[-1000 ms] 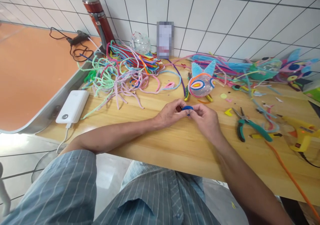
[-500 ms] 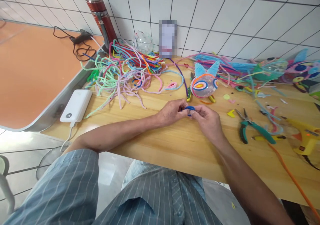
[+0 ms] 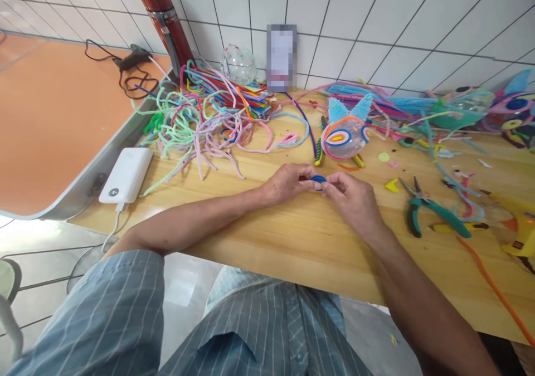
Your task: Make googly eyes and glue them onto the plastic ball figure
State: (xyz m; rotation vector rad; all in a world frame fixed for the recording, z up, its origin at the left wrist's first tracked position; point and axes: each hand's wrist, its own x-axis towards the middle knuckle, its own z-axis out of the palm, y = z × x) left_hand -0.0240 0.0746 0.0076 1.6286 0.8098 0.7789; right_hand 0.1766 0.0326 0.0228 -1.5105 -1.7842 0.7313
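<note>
A small blue coil [image 3: 318,179], like pipe cleaner, is held between both hands above the wooden table [image 3: 259,237]. My left hand [image 3: 288,184] pinches its left side with thumb and fingers. On the right side, my right hand [image 3: 349,198] grips it with its fingertips. Just behind the hands stands a clear ball [image 3: 350,141] with light-blue ears and ringed eye shapes of white, blue and orange. Green-and-yellow handles [image 3: 319,152] show beside the ball, partly hidden by it.
Tangled pipe cleaners [image 3: 184,128], a red flask [image 3: 167,30] and a phone [image 3: 281,58] stand along the wall. A white power bank [image 3: 126,175] lies left. Pliers [image 3: 434,211], a cutter [image 3: 443,228] and a yellow glue gun [image 3: 518,225] lie right.
The blue coil has turned slightly and looks flatter between my fingers. Both hands keep their hold. The view has shifted a little, with the tools now farther right.
</note>
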